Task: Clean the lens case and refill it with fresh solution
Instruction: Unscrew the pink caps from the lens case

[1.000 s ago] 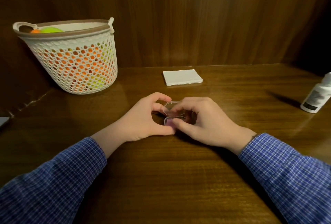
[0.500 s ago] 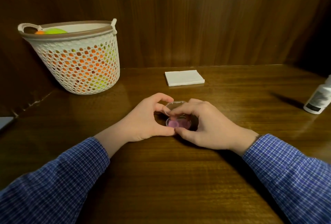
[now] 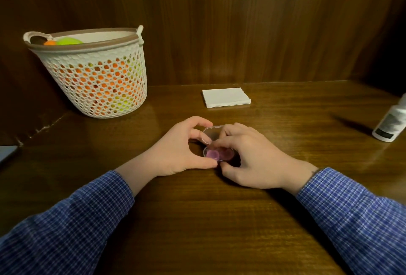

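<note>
Both hands meet at mid-table, forearms angled inward.

The left hand (image 3: 175, 149) curls thumb and forefinger round the lens case (image 3: 216, 150) from the left; the right hand (image 3: 252, 160) pinches it from the right, fingers bent over its open lid. Both wrists rest low, in blue checked sleeves (image 3: 72, 226).

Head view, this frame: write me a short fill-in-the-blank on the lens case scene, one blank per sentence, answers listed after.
1. The clear lid of the lens case is ____ , showing two purple wells.
2. Both the left hand and the right hand hold the ____ .
3. The white folded tissue lies ____ the hands, nearer the wall.
4. The white bottle stands at the table's ____ edge.

Answers: open; lens case; beyond; right
</note>
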`<state>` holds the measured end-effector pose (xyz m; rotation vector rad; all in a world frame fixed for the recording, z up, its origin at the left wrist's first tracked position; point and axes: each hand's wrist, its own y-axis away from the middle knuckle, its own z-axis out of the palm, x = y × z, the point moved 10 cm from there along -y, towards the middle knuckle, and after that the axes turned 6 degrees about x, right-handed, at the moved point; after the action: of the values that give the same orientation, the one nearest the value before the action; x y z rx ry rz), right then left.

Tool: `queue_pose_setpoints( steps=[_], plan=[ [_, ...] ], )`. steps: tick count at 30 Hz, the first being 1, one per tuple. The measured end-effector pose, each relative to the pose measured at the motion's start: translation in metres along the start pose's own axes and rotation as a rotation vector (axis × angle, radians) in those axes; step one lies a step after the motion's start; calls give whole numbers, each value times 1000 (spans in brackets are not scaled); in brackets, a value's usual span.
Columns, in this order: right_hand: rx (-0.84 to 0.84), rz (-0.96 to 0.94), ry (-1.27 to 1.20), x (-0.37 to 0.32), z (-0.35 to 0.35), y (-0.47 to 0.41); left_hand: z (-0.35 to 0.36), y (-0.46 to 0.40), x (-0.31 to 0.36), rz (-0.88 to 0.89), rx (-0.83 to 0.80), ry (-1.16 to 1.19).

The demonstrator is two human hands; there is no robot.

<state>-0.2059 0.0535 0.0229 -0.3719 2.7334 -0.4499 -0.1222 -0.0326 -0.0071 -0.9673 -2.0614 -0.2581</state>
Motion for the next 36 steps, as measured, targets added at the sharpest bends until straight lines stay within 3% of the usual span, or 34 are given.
queue_pose_setpoints(
  steps=[19,31,36],
  plan=[
    [77,86,-181,9,-9,0,-1,0,3,22,0,4],
    [102,30,-197,10,-15,0,-2,2,6,67,-5,13],
    [125,31,-380,12,-28,-1,-6,3,10,113,31,-28]
  ],
)
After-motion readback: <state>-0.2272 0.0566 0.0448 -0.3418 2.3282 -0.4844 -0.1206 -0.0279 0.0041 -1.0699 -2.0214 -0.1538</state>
